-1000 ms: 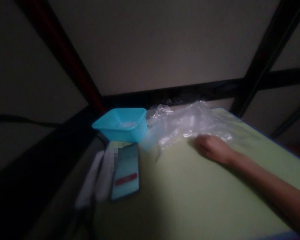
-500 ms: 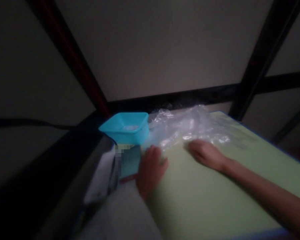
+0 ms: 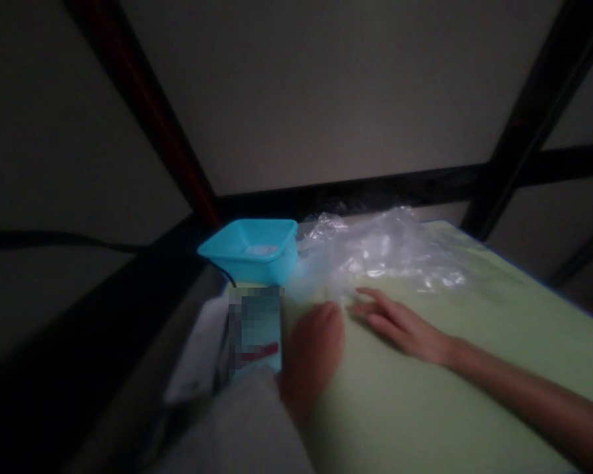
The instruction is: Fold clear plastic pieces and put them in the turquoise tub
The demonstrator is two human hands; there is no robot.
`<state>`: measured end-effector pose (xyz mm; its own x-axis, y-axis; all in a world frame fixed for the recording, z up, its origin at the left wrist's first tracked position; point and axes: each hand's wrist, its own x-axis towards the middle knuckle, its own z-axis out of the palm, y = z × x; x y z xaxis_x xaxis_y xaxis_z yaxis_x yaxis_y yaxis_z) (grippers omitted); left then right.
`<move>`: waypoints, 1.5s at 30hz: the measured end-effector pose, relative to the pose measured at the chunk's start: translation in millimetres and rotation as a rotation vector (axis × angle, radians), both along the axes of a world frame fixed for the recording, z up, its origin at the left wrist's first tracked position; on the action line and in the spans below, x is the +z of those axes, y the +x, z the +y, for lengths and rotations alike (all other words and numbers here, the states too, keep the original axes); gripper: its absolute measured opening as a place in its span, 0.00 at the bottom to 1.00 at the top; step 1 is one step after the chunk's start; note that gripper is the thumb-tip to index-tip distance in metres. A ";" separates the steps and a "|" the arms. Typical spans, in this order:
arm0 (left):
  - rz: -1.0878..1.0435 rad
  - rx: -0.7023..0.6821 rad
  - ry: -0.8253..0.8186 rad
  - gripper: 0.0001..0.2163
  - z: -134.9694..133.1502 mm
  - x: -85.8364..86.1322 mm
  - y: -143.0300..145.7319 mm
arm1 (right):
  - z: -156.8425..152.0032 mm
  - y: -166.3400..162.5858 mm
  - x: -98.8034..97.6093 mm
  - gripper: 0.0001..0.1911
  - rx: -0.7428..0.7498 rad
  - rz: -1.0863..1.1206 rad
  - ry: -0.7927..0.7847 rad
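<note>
My right hand (image 3: 400, 324) lies flat on the green worktop (image 3: 425, 408). Its fingers are stretched out and a little apart, so it is open and holds nothing. The fingertips are just beside the near side of the clear plastic bag (image 3: 385, 253), but I cannot tell if they touch it. This bag lies crumpled along the far edge of the worktop.

My left hand (image 3: 312, 349) comes out of a grey sleeve (image 3: 242, 428) and rests near the left edge of the worktop, just beside the phone (image 3: 257, 329). This hand is dark and blurred, so I cannot tell if it is open or curled. I see nothing held in it.

The phone lies flat at the left edge with its lit screen facing up. Behind it, at the far left corner, stands a turquoise tub (image 3: 251, 253), close beside the bag, with something pale inside. A white thing (image 3: 197, 355) lies to the left of the phone, beyond the worktop's edge.
</note>
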<state>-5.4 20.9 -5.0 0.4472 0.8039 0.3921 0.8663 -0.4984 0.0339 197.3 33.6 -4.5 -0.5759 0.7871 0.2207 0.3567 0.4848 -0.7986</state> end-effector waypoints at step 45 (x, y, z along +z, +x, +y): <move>-0.033 -0.496 0.069 0.06 -46.3 2.8 9.6 | 12.7 27.5 12.3 0.19 -0.752 0.665 -0.047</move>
